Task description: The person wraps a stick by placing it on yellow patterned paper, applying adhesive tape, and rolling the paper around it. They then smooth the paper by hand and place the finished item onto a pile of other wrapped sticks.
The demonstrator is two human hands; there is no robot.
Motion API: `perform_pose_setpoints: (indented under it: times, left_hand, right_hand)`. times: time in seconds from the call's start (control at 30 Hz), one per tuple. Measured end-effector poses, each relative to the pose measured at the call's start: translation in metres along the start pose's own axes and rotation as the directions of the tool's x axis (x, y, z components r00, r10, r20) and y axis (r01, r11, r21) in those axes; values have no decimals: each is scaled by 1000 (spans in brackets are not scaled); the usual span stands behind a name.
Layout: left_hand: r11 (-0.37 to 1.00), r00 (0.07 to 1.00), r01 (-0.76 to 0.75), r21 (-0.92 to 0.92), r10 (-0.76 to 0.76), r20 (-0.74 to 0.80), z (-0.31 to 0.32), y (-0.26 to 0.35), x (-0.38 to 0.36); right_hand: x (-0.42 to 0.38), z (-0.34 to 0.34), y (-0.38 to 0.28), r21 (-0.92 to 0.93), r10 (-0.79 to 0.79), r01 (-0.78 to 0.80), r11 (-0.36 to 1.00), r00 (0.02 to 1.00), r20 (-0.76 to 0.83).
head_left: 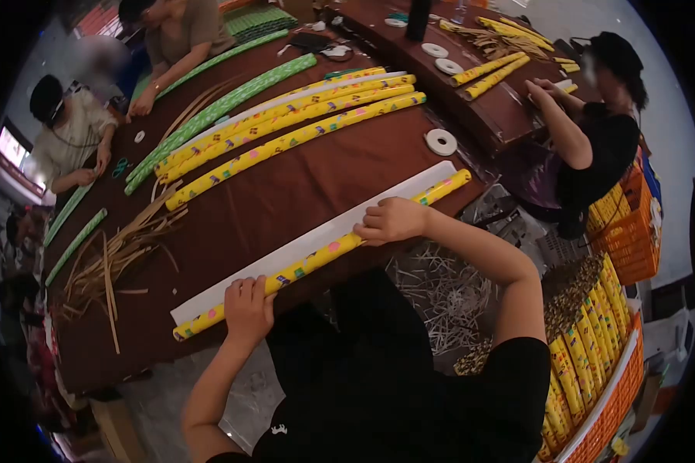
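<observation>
A long roll of yellow patterned wrapping paper (pixel 316 261) lies along the near table edge in front of me. Its loose sheet shows a white back side (pixel 286 245) beyond the roll. My left hand (pixel 248 310) is closed over the roll near its left end, fingers curled across the top. Farther right, my right hand (pixel 392 220) grips the same roll, its fingers bent over the white sheet's near side. Both palms and the paper beneath them are hidden.
Several yellow rolls (pixel 301 147) and green rolls (pixel 224 108) lie across the brown table (pixel 216 239). Brown paper strips (pixel 123 262) are at left, a white tape roll (pixel 441 142) at right. An orange crate (pixel 614 401) holds yellow rolls beside me. Other people work around the tables.
</observation>
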State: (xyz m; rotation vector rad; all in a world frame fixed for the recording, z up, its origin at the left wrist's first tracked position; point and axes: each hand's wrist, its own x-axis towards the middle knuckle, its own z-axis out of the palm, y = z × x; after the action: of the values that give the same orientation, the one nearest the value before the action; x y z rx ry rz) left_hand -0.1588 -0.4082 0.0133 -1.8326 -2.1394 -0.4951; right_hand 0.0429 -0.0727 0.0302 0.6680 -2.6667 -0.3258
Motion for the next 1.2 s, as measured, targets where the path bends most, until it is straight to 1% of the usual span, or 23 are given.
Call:
perform_pose_setpoints:
  times: [0.07,0.1,0.13,0.17,0.23,0.37,0.43,0.57,0.63,0.67,0.73,0.77,0.83,0.87,0.93,0.97,1.0,1.03,1.07,1.1,1.13,1.17,1.2]
  left_hand:
    - [997,997,74,5,-74,33,-2,3,0]
    - [997,997,68,-29,-67,35,-2,3,1]
    - [996,998,57,-66,-55,32,-3,1,2]
    - [995,996,79,-57,-78,33,-3,-2,4]
    - [994,999,16,-108,-13,29,-2,-8,8]
    - [988,1000,-1,-155,2,5,-4,-16,13]
    - [988,999,-39,-149,36,-27,-4,-18,13]
    - [991,999,-44,-128,45,9,-6,-16,15]
    - [990,999,19,-137,-14,34,-4,-15,14]
    - [990,999,12,-138,-7,32,-3,-13,14]
    - [1000,1000,3,6,-3,-2,-6,-6,15]
    - [1000,1000,-6,1,6,-5,-9,-3,13]
    - [996,995,85,2,-85,-50,-5,5,17]
    - [988,990,132,-83,-135,-30,0,4,14]
    - [990,993,108,-87,-111,-32,4,0,10]
    - [986,989,133,-99,-137,-45,4,1,10]
    - [988,992,109,-110,-116,-57,4,1,11]
    - [989,993,106,-106,-112,-43,4,-1,11]
    - [989,993,109,-98,-113,-30,4,-2,11]
    - [989,993,107,-99,-112,-38,5,-2,10]
    - [990,993,102,-98,-107,-45,6,-3,11]
    - [991,995,92,-99,-96,-36,5,-4,11]
    - [992,996,81,-97,-84,-26,5,-5,10]
  right_hand:
    - [5,-6,1,44,-2,5,999,998,-56]
    - [4,-4,2,56,-9,10,998,1000,-23]
    - [4,-4,2,70,-34,36,997,999,-34]
    - [4,-5,1,96,12,-12,995,1000,-3]
    - [3,-5,-2,138,78,-84,987,996,50]
    - [6,-3,0,154,92,-99,983,994,52]
    - [7,-2,3,175,73,-87,981,993,88]
    - [9,-2,6,190,74,-94,977,991,107]
    - [7,2,7,203,68,-86,975,993,95]
    - [6,2,8,198,74,-92,976,993,95]
    - [7,2,8,213,67,-87,973,993,97]
    - [9,3,7,206,75,-95,974,992,101]
    - [7,3,9,243,87,-108,964,992,93]
    - [6,3,9,236,93,-117,965,989,112]
    - [6,1,8,240,119,-135,961,990,81]
    - [6,-3,9,285,142,-151,947,989,50]
    - [1,-12,14,263,159,-168,950,986,57]
    - [-2,-20,20,206,314,-304,930,949,-18]
    - [-5,-26,27,161,449,-430,888,887,-106]
    - [-14,-23,39,79,616,-618,782,746,-255]
    - [-31,-15,58,22,746,-778,627,593,-303]
    - [-50,-8,75,-17,836,-900,436,412,-362]
    - [-67,-11,85,-174,917,-944,281,317,-243]
